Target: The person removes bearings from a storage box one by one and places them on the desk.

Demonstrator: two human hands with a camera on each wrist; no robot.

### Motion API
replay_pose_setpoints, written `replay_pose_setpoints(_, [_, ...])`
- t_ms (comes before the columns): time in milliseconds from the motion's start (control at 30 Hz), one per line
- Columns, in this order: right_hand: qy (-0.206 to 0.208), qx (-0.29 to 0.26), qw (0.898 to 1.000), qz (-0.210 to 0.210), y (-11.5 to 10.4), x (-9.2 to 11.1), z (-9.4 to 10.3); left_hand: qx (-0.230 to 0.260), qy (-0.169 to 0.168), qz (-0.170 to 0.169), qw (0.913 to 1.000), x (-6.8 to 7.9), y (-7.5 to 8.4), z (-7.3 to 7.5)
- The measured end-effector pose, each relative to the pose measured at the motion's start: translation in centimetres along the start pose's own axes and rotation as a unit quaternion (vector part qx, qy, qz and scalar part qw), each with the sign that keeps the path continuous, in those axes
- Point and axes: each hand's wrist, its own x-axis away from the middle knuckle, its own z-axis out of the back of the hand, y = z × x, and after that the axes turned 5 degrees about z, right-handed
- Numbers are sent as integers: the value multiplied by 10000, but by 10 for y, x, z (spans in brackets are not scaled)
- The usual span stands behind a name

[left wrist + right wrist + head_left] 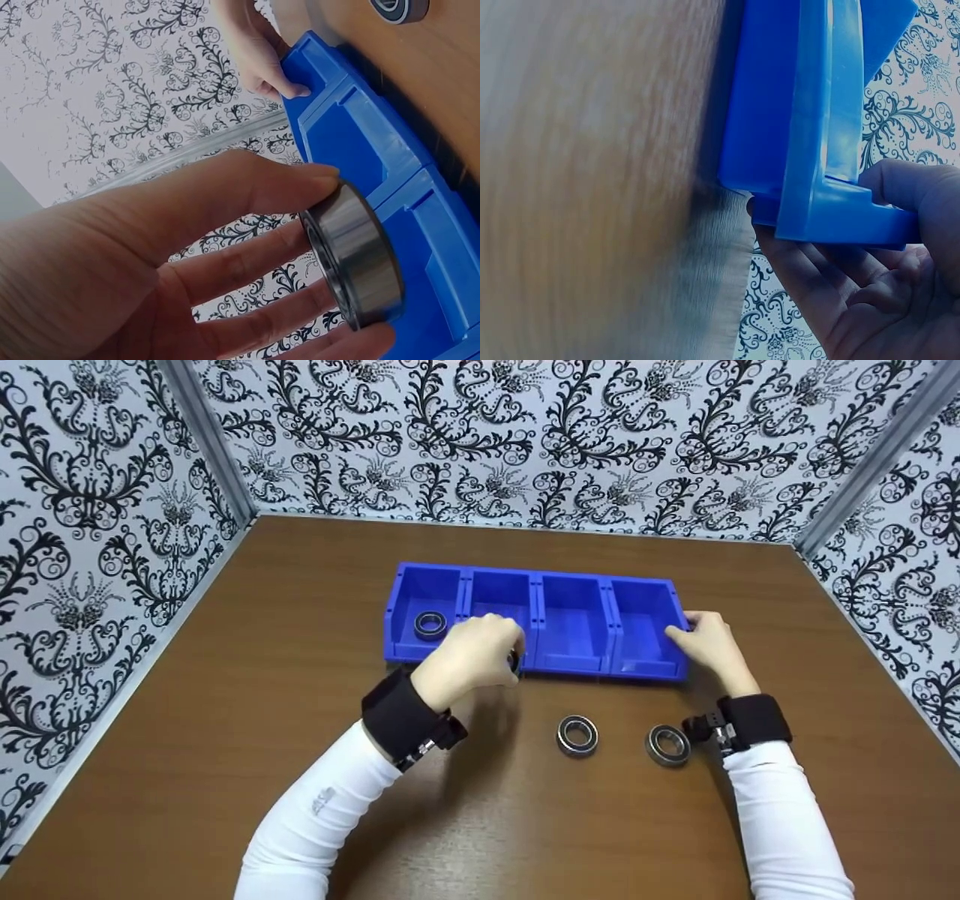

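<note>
My left hand (480, 652) pinches a ball bearing (364, 259) between thumb and fingertips, at the front of the second compartment from the left of a blue four-part bin (570, 663). In the left wrist view the bearing's shiny outer ring shows edge-on. At the bin's right end, my right hand (712, 649) grips the side wall, thumb over the rim and fingers beneath in the right wrist view (885, 300). Inside the leftmost compartment lies another bearing (430, 637). The two compartments on the right show bare floors.
Two more bearings lie on the brown table (225, 720) in front of the bin: one near the middle (577, 751), the other bearing (668, 762) beside the right wrist strap. Patterned wall panels (525, 450) enclose the table at the back and both sides.
</note>
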Motion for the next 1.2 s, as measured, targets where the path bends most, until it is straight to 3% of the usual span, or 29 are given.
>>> replay_pose_setpoints(467, [-41,-40,9999,-97,-1,1,0,172,-15,-207,9996,14,-1,-7])
replay_pose_setpoints(700, [21,15,10000,-88,-1,1,0,103,-220,-67,9997,15,-4,-13])
replay_pose_setpoints(1200, [35,55,10000,-15,1,0,-1,238,-240,-91,9994,23,-5,-25])
